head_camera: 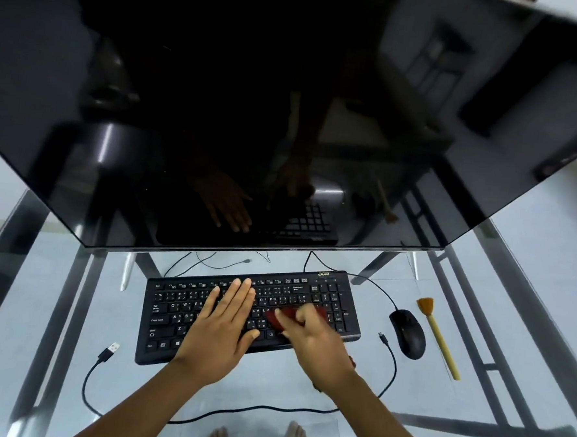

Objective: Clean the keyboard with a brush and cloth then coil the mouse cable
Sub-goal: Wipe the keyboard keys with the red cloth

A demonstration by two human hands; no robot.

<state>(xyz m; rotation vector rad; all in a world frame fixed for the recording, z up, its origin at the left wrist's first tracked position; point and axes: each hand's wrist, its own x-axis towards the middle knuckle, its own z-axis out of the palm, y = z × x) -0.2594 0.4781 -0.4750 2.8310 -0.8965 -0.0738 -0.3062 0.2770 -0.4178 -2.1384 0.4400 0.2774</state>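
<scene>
1. Where writing can be read, we find it on the black keyboard (159, 311): "acer" is printed at its far right corner. Legends such as "Caps Lock", "Shift" and "Ctrl" run down its left column (the smaller key markings are too fine for us to read).
2. We see the keyboard lying flat on the glass table (112, 309), just in front of the dark monitor (219, 112). It is a full-width board with white legends and a number pad at its right end.
3. We see the left hand (221, 329) resting flat on the keys left of the keyboard's middle. Its fingers are straight and close together and the thumb is spread to the side.
4. We see the right hand (316, 341) over the keys right of the keyboard's middle. Its fingers are curled and grip a dark red cloth (274, 318), which lies against the keys. This hand is blurred, so we cannot tell the exact finger placement.
5. To the right of the keyboard sits a black mouse (407, 333), apart from it. Its thin cable (377, 286) curves from the mouse's far end towards the keyboard's far right corner.
6. Further right of the keyboard, just beyond the mouse, lies the brush (437, 335). It has a pale yellow handle and an orange tuft that points away from us.
7. A loose black lead (200, 415) loops round the keyboard's near side. Its USB plug (113, 347) lies off the near left corner, and a small connector (383, 337) lies between keyboard and mouse.
</scene>
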